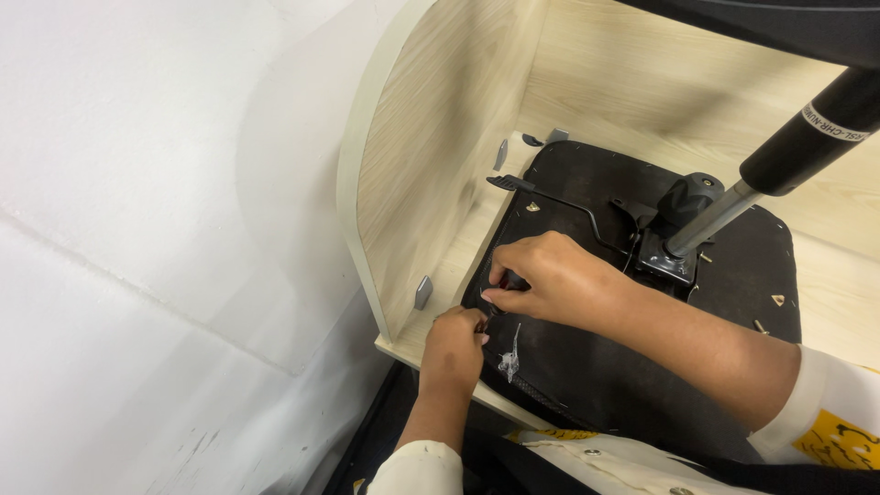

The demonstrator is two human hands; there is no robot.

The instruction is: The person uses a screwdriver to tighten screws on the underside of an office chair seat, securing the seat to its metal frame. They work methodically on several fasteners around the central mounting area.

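While our hands are meeting at the near left edge of the seat base point(632, 367), we are working a small dark tool point(502, 286) there. Our right hand point(559, 280) is closing its fingers around the tool's dark handle, thumb pressed along it; our left hand point(454, 344) is curling in a loose fist just below, its fingertips pinching near the tool's tip, though we cannot tell what they are pinching. Most of the tool is hiding under our fingers, so only a short dark stub is showing. Its long axis is running from our right hand down and left toward the left hand, tip pointing at the seat's edge.

The seat base is lying upside down, black fabric stapled around its rim, with a white scuff point(510, 357) near our left hand. A black lever point(550, 197) is reaching left from the metal mechanism point(674, 243), and a gas cylinder point(788, 147) is rising up and right. All of it is resting inside a pale wood-grain cabinet point(440, 137), beside a white wall point(137, 229).
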